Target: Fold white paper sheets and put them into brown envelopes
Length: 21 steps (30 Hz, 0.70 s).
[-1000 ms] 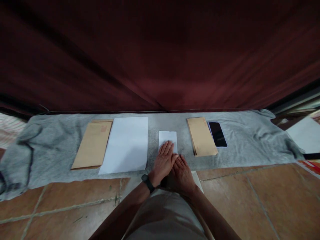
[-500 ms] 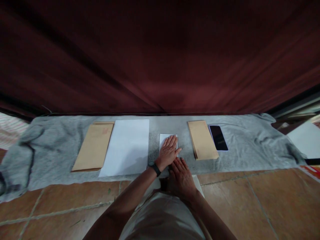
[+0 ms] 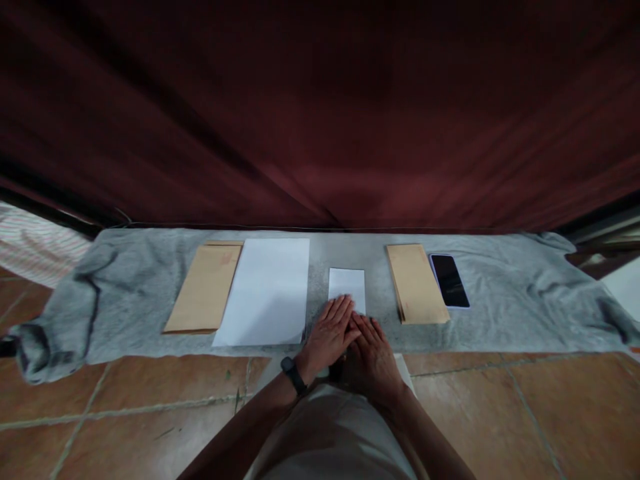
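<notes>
Head view: left of the small folded white paper lie a brown envelope and a big white sheet. Both hands lie flat, fingers open: the left hand touches that paper's near edge, the right hand beside it. It looks thin, light, bendy; pinch an edge. Right of it sit more brown envelopes, then a phone.

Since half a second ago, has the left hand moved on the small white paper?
Yes. The left hand slid back toward the person, uncovering most of the small white paper.
</notes>
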Tool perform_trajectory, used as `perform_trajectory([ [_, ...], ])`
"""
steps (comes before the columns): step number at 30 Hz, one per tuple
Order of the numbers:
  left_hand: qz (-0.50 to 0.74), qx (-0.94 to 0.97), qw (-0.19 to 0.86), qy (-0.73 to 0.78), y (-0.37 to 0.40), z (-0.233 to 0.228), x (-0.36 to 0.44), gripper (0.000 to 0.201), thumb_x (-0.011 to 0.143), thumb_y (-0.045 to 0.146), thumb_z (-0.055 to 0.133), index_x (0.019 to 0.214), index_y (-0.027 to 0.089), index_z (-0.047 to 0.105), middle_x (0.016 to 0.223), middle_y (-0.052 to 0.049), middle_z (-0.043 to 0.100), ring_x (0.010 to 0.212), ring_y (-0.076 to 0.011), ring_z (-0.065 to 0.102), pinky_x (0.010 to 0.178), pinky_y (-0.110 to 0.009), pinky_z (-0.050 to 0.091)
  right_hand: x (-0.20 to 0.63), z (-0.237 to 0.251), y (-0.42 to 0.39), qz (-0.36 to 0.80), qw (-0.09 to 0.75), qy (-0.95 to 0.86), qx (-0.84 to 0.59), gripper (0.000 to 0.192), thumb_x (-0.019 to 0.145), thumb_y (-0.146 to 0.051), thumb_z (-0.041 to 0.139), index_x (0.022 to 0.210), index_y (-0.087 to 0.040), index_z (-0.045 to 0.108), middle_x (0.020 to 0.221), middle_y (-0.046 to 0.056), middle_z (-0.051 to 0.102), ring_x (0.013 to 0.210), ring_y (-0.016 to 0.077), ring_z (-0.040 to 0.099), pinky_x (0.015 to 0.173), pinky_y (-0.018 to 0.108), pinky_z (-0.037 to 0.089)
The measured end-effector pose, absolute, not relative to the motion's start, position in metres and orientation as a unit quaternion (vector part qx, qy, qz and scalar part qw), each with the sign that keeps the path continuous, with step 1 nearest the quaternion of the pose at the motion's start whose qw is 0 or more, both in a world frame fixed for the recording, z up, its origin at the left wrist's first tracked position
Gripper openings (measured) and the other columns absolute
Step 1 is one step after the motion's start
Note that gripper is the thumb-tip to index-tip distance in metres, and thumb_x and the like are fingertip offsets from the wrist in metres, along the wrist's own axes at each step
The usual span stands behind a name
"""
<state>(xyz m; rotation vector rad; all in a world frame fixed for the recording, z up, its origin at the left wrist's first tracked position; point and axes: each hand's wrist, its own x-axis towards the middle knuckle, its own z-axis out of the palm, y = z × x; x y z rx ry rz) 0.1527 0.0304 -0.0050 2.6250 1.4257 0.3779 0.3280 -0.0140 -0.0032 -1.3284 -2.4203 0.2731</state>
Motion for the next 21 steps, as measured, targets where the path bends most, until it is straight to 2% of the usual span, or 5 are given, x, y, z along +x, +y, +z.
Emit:
perform_trajectory([
  [4,0.135,0.851,0.103,0.496,0.007,-0.006,0.147,0.065,0.102,0.048,0.044,0.156,0.012,0.037,0.163,-0.014,0.038,0.154,-0.0258,0.029,0.127,-0.047,0.027,0.331,-0.007,-0.013,0.101,0.191,-0.853,-0.475,0.063,0.099,-0.02,0.044,0.16,-0.014,0.03,0.159,0.015,0.044,0.148,0.026,0.039,0.123,0.052,0.033],
  [9,0.254,0.735,0.245,0.579,-0.002,-0.015,0.145,0.056,0.102,0.038,0.045,0.153,0.017,0.042,0.164,-0.015,0.037,0.151,-0.0277,0.036,0.119,-0.049,0.04,0.329,-0.006,-0.013,0.111,0.193,-0.839,-0.496,0.054,0.103,-0.02,0.043,0.156,-0.016,0.038,0.157,0.013,0.047,0.147,0.0256,0.041,0.122,0.051,0.035],
  [12,0.36,0.576,0.37,0.633,0.006,-0.018,0.144,0.052,0.097,0.036,0.052,0.148,0.024,0.049,0.159,-0.012,0.045,0.144,-0.0269,0.047,0.114,-0.046,0.047,0.327,-0.003,-0.013,0.114,0.2,-0.831,-0.507,0.053,0.103,-0.021,0.044,0.156,-0.017,0.04,0.158,0.012,0.047,0.146,0.0252,0.043,0.122,0.05,0.035],
  [17,0.431,0.357,0.503,0.659,0.028,-0.005,0.146,0.051,0.082,0.029,0.065,0.132,0.02,0.061,0.128,-0.013,0.07,0.114,-0.0264,0.069,0.096,-0.043,0.057,0.327,-0.002,-0.012,0.125,0.201,-0.823,-0.517,0.05,0.104,-0.022,0.044,0.153,-0.018,0.044,0.157,0.011,0.048,0.145,0.0247,0.044,0.122,0.05,0.034],
  [21,0.443,0.358,0.52,0.636,0.04,0.008,0.151,0.034,0.074,0.029,0.068,0.106,0.018,0.071,0.095,-0.007,0.075,0.087,-0.0227,0.071,0.078,-0.037,0.058,0.326,-0.007,-0.012,0.12,0.225,-0.819,-0.515,0.052,0.102,-0.02,0.046,0.154,-0.016,0.042,0.155,0.013,0.05,0.144,0.0248,0.045,0.121,0.05,0.035],
])
